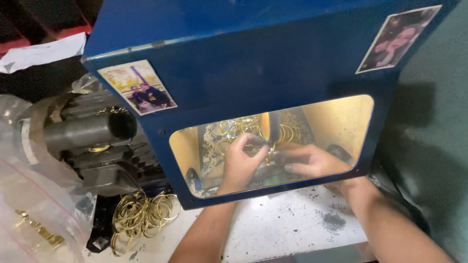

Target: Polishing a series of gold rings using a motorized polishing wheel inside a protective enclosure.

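Head view, frame centre: left hand (240, 163) and right hand (312, 161) pinch a gold ring (263, 146) against the polishing wheel (269, 127) inside the blue hood (243, 63); best kept light, fingertips clear.

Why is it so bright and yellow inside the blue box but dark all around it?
In the head view, a warm light glows behind the window of the blue box, lighting the left hand, the right hand and the gold rings inside; the motor and the right wall lie in shadow; the hands look slightly blurred through the window.
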